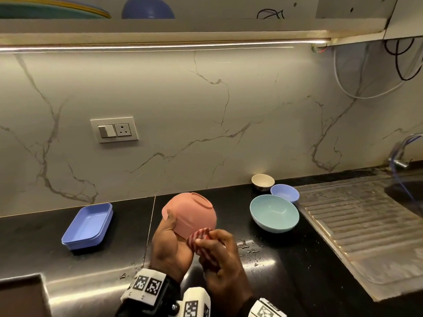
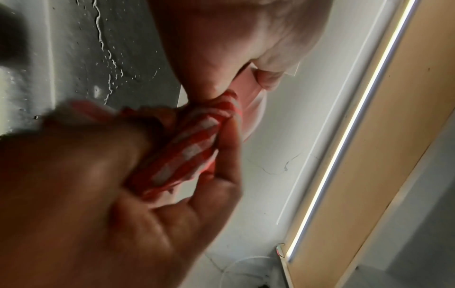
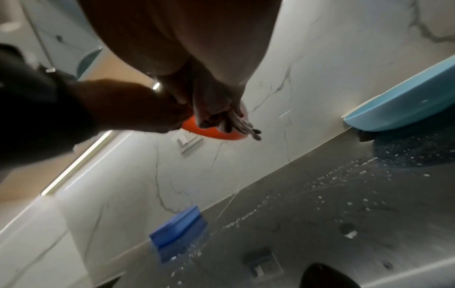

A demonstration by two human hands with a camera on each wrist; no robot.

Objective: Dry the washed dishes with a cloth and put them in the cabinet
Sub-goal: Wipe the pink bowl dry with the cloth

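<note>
The left hand (image 1: 168, 243) gripped the pink bowl (image 1: 194, 213) by its rim, bottom up, above the black counter (image 1: 34, 243), while the right hand (image 1: 219, 255) clutched a bunched red-checked cloth (image 1: 198, 239) against the bowl's side. To the right stood a teal bowl (image 1: 274, 212), a small blue bowl (image 1: 285, 192) and a cream bowl (image 1: 262, 181) beside the ridged drainboard (image 1: 361, 220). A blue rectangular dish (image 1: 88, 226) lay to the left, water droplets (image 1: 246, 244) spotted the counter near the hands, and an upturned blue bowl (image 1: 148, 8) sat on the cabinet shelf (image 1: 206, 25) overhead.
</note>
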